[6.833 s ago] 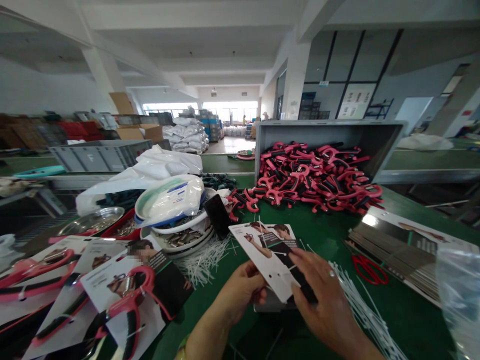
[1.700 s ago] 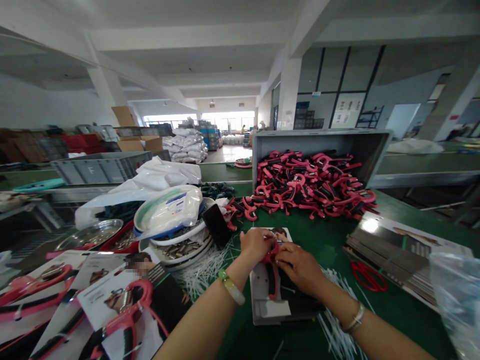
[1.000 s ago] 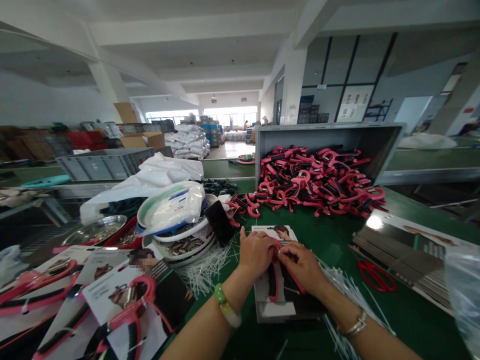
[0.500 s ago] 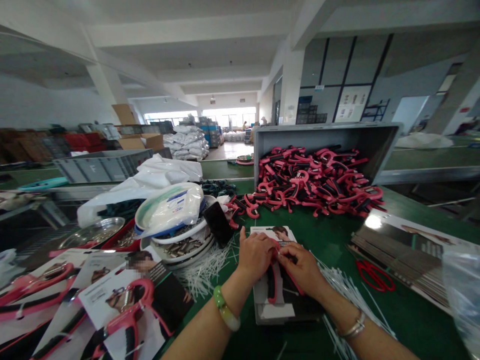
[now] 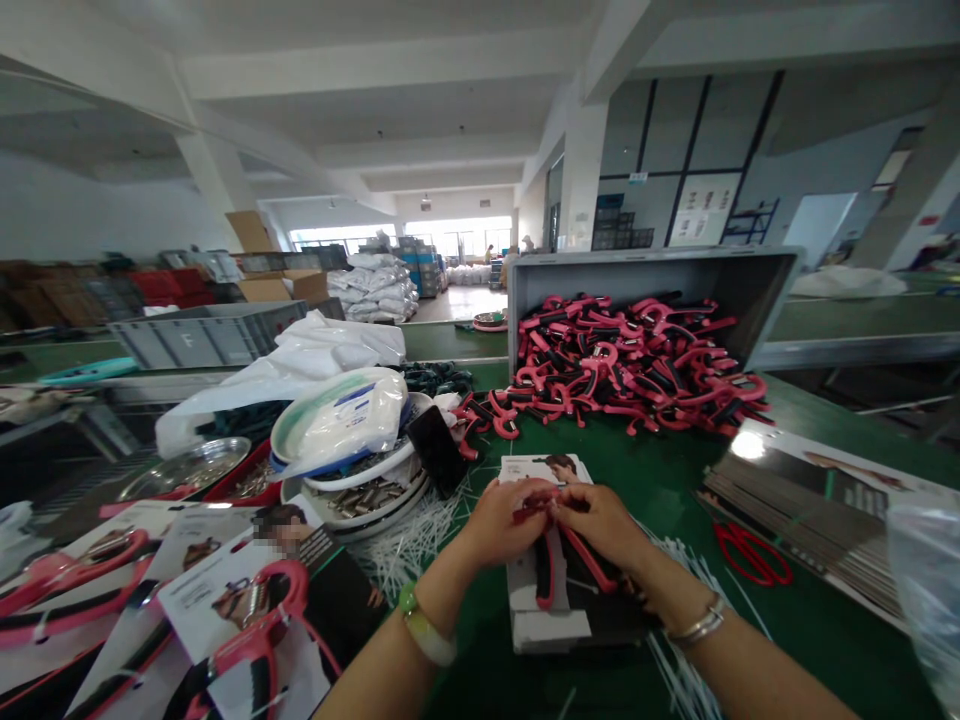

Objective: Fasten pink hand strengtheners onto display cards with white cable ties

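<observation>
"Both left hand [image 5: 504, 522] and right hand [image 5: 600, 525] curled?"
"Yes, pinching one pink hand grip [image 5: 547, 575] on a printed card [image 5: 555, 628]."
"Around them?"
"Green tabletop [image 5: 480, 640], gray crate [image 5: 652, 257] spilling pink grips [image 5: 637, 360]; white sacks [image 5: 375, 285] beyond."

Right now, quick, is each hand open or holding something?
Left hand: closed, holding the top of a pink-and-black tool.
Right hand: closed in a pinch by the tool's top; what it pinches is too small to tell.

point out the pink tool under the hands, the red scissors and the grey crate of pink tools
Pink tool [image 5: 546, 575]: head view, on its left handle
Red scissors [image 5: 751, 553]: head view, on the handles
Grey crate [image 5: 652, 259]: head view, on its upper rim
</observation>
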